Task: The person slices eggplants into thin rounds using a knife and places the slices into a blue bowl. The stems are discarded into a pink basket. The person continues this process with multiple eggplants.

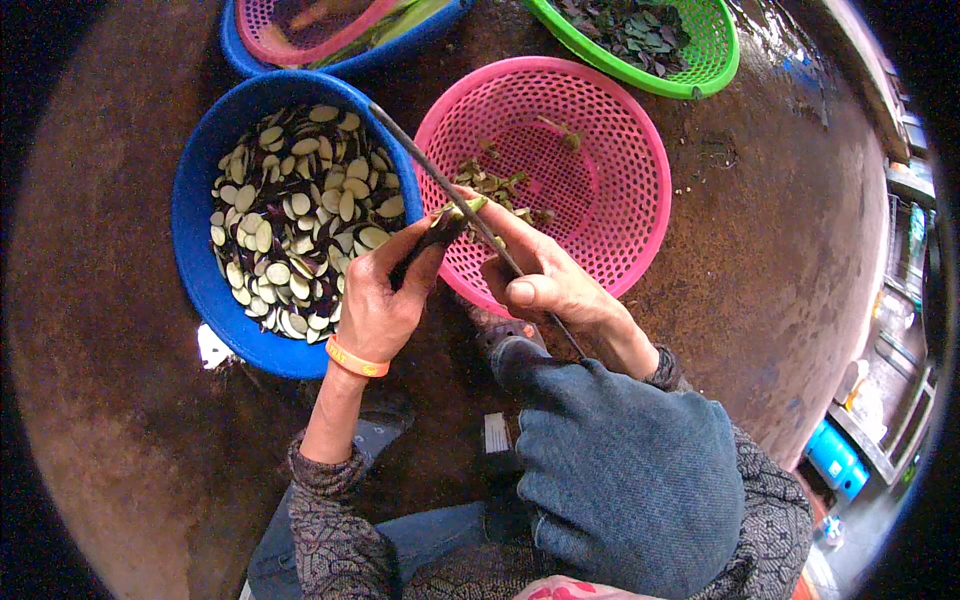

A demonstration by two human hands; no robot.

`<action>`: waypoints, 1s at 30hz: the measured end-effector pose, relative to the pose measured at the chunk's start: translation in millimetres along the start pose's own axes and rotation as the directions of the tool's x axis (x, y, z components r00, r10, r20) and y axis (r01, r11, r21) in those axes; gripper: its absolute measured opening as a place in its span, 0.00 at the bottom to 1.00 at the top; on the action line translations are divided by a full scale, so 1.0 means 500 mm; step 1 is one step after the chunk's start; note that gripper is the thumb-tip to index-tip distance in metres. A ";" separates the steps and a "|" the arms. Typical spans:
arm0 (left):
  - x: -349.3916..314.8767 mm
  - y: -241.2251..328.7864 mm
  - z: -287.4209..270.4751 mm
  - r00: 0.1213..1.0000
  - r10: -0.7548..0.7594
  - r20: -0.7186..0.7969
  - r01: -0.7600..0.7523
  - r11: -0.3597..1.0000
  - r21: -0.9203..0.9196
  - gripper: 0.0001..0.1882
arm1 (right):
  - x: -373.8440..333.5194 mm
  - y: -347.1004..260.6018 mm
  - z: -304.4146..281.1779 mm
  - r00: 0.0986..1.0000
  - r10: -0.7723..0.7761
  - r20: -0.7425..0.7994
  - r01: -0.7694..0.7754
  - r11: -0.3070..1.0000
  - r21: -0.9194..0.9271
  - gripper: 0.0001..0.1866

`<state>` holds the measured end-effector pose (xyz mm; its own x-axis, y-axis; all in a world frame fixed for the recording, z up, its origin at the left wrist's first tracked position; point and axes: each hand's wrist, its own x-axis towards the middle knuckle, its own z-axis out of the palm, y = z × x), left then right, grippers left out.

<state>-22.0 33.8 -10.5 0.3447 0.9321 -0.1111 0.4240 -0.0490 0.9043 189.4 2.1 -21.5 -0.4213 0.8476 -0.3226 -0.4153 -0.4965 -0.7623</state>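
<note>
At the centre of the frame the left hand [380, 300] is clamped around a small dark eggplant [440, 228], its pale cut end pointing up toward the right. The right hand [545, 280] is closed on the handle of a long thin knife [430, 170]; the blade runs from that fist up and left, crossing the eggplant's cut end and reaching over the rim of the blue basin [195, 200]. An orange band [355, 360] sits on the left wrist.

The blue basin, left of centre, is filled with pale oval eggplant slices [295, 215] with dark purple edges. Just right of it, touching at the rim, a pink perforated basket [610, 170] holds a few greenish stem trimmings [495, 185] near its left side. At the upper right a green basket [715, 50] holds dark leaves [630, 30]. At the upper left a smaller pink basket [290, 40] rests inside another blue basin [400, 45]; its contents are unclear. All stand on a brown, wet-looking floor [780, 250].
</note>
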 end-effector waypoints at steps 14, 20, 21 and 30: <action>-0.003 -0.012 0.012 0.919 0.393 0.019 -0.377 0.865 0.330 0.18 | 0.001 0.036 -0.044 0.991 0.122 0.052 -0.132 0.942 0.308 0.38; -0.008 -0.023 0.001 0.987 0.154 0.048 -0.146 0.980 -0.138 0.19 | -0.022 0.072 -0.049 0.976 0.201 0.088 -0.216 0.806 0.551 0.37; -0.013 -0.024 0.000 0.992 -0.016 0.124 0.053 0.953 -0.300 0.18 | -0.023 0.072 -0.049 0.975 0.201 0.089 -0.218 0.818 0.533 0.37; -0.049 -0.033 0.006 0.895 -0.267 0.359 0.427 0.273 -0.862 0.26 | 0.004 0.005 -0.077 0.985 0.074 -0.155 -0.045 0.982 0.181 0.47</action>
<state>-34.7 10.9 -23.7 0.4959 0.7181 -0.4884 -0.4593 0.6941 0.5543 218.9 9.7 -45.5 -0.3208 0.8274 -0.4609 -0.5350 -0.5599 -0.6327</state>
